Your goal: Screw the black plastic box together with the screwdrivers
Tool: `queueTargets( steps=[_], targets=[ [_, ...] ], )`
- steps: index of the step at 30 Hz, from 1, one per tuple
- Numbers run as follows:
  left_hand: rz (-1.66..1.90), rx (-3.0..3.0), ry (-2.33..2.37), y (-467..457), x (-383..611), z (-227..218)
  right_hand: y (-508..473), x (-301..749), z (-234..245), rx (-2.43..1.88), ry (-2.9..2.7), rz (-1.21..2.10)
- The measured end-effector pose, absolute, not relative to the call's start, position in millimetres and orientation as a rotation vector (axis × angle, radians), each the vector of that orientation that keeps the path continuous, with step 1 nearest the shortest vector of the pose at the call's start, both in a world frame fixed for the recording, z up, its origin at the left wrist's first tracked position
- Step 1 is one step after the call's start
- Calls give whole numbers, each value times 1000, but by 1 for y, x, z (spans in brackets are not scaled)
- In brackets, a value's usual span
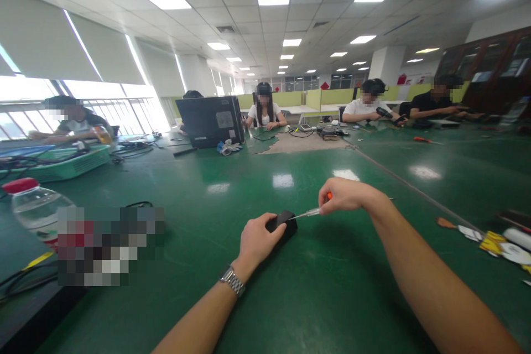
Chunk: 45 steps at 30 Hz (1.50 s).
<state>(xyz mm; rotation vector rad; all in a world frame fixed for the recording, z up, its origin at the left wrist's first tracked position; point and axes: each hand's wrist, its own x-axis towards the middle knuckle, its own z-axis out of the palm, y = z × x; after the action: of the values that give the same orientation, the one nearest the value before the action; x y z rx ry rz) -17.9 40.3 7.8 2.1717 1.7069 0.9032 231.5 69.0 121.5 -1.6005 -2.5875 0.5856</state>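
Note:
My left hand point(258, 240) is wrapped over a small black box-shaped device point(287, 220) on the green table, pressing it down with thumb and fingers. A metal-strap watch is on that wrist. In my right hand point(341, 194) is a screwdriver point(312, 212) with a clear and orange handle, gripped from above. The thin shaft points left, and its tip meets or nearly meets the top of the black device; exact contact is too small to tell. Part of the device lies hidden under my left fingers.
At left stand a water bottle point(39, 207) with a red cap and a green basket point(78, 163) of cables. A black computer case point(211, 120) and gloves point(229, 147) sit further back. Another screwdriver point(423, 139) and tools lie at right. Several people work around the table.

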Motion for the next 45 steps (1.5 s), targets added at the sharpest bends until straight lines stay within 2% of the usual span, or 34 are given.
queueTargets(
  steps=[8,17,23,29,39,45],
  targets=[
    [746,2217,1931,34,-13,11,34,194,130,-1751,-2660,70],
    [659,2435,1966,30,-10,12,14,173,125,-1691,-2706,-128],
    [644,2638,1826,29,-9,14,12,166,120,-1673,-2696,-179],
    [715,2321,1961,39,-21,11,27,165,109,-1685,-2719,-97],
    [959,2214,1625,56,-34,-2,83,176,53,-1808,-2780,230],
    [991,2205,1576,57,-36,-2,90,183,51,-1794,-2759,325]
  ],
)
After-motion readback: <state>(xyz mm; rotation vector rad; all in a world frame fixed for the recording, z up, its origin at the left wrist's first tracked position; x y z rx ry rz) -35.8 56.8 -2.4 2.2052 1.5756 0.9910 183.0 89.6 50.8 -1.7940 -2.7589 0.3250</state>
